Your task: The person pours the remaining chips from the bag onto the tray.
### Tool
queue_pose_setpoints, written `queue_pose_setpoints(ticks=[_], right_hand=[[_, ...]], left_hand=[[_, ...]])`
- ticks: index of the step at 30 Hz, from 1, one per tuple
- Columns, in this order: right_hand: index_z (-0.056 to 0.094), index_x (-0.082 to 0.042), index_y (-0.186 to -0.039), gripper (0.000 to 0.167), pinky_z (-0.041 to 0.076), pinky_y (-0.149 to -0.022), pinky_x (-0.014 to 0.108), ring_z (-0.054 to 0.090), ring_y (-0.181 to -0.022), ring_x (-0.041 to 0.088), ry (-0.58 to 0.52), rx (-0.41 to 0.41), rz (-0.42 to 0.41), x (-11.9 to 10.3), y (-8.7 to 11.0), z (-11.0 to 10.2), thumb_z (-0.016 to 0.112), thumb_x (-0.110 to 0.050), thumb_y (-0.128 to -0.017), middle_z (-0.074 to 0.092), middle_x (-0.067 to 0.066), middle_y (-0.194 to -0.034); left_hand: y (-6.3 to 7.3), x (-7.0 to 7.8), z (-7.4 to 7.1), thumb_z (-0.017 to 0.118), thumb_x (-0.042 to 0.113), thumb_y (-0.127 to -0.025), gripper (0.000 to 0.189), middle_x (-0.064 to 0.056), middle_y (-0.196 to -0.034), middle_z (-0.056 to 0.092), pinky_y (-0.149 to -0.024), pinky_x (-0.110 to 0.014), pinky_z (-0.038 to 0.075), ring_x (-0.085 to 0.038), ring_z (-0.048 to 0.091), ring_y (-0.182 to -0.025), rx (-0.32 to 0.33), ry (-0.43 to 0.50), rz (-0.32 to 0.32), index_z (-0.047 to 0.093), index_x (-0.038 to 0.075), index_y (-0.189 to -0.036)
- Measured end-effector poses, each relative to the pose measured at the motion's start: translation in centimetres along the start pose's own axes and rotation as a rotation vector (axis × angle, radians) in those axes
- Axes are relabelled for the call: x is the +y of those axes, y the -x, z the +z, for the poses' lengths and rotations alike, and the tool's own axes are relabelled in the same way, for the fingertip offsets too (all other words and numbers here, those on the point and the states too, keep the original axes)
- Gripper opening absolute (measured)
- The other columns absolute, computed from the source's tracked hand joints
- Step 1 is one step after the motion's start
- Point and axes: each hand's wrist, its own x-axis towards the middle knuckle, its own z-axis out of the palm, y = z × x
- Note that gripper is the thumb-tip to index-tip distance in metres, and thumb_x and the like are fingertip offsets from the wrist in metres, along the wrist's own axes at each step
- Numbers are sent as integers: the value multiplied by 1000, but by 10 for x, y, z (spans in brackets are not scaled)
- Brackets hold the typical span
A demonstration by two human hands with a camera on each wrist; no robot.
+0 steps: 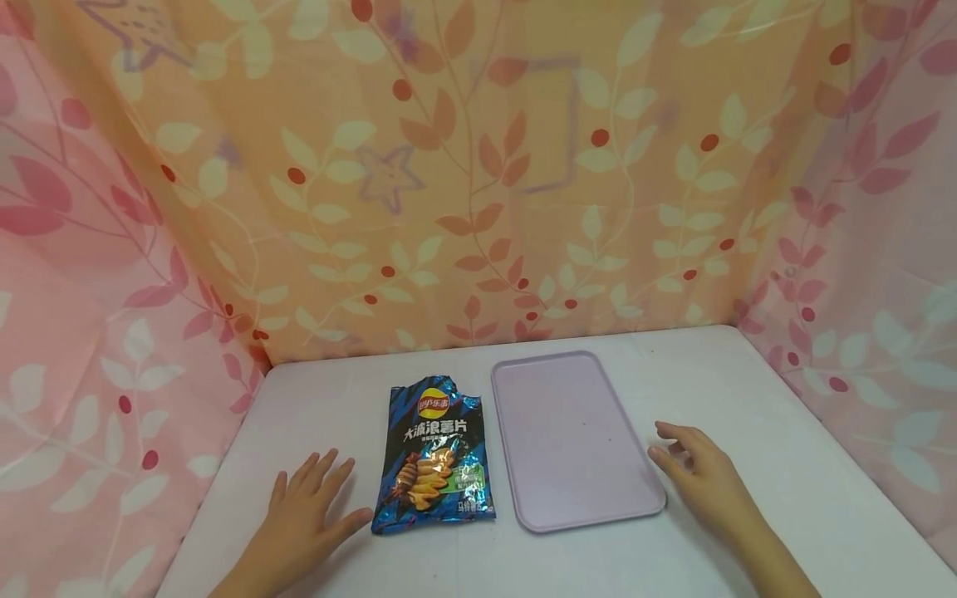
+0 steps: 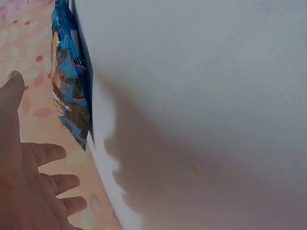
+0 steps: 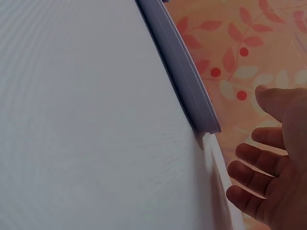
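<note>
Bag [image 1: 441,477], blue and black, foil: lies face up on the tabletop [image 1: 321,407], left of its middle, between the left hand [image 1: 302,511] and the tray [image 1: 568,440]. Red-and-yellow emblem, its last characters reading 乐事; below, white lettering 大波浪薯片. Smaller lines and the green panel too blurred to read; 马铃薯片 fairly legible at the front right corner. Back edge ragged, notched at right.

Tray: pale purple, oblong, rounded corners, raised rim; right of the bag, back rim near the tabletop's back edge. A few dark specks on it.

Tabletop: white; front edge cut off. Yellow speck [image 2: 194,169] in the left wrist view.

Left hand: fingers spread, holding nothing; thumb tip just beside the bag's front left corner.

Right hand [image 1: 699,477]: thumb and forefinger apart, fingers loosely bent, holding nothing; near the tray's right rim. Some fingers hidden in the head view.

Curtain [image 1: 463,191]: leaf-patterned, behind the tabletop.
</note>
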Motion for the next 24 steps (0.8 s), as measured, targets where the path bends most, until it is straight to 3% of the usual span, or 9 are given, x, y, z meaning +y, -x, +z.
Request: queue_pose_setpoints(ticks=[8, 16, 24], right_hand=[[63, -9, -137, 51, 51, -72, 26, 60, -94, 12, -40, -27, 31, -1, 0, 3, 67, -44, -99, 67, 6, -121], [64, -10, -135, 50, 52, -74, 26, 60, -94, 10, -41, -39, 24, -5, 2, 5, 68, -43, -99, 68, 4, -121], [65, -8, -134, 48, 52, -75, 25, 61, -95, 8, -29, -41, -4, -3, 3, 6, 69, -41, -98, 69, 4, -119]], left_hand=[[-6, 5, 5, 56, 81, -85, 95, -14, -138, 59, -101, -66, 42, -38, 53, -127, -23, 2, 29, 51, 13, -151], [-12, 15, 4, 58, 91, -72, 111, -11, -123, 65, -92, -57, 54, -26, 61, -106, -99, 4, -69, 52, 13, -150], [-17, 23, 8, 61, 91, -70, 113, -9, -117, 65, -85, -54, 57, -21, 60, -97, -105, 37, -120, 55, 8, -147]])
